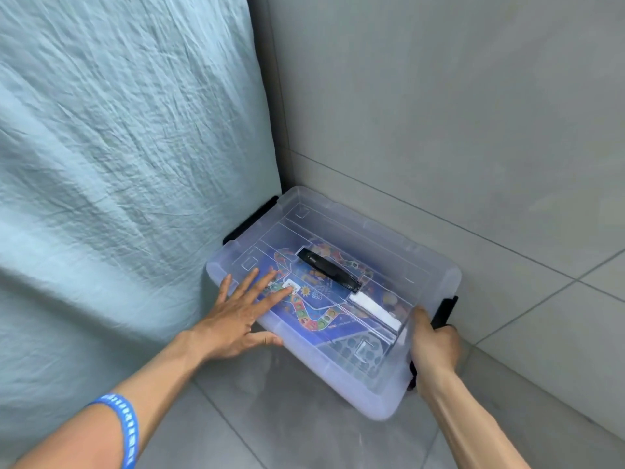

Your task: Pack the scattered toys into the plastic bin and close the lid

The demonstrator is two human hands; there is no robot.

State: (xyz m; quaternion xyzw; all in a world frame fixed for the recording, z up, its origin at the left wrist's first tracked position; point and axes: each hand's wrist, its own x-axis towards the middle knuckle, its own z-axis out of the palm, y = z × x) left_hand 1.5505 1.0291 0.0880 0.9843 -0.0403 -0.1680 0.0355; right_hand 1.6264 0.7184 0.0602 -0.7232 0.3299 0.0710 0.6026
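Plastic bin lidded, left hand flat on lid, right hand gripping black latch

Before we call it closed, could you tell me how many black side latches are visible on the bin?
2: one latch on the bin's far-left end, one latch at the right end under the right hand.
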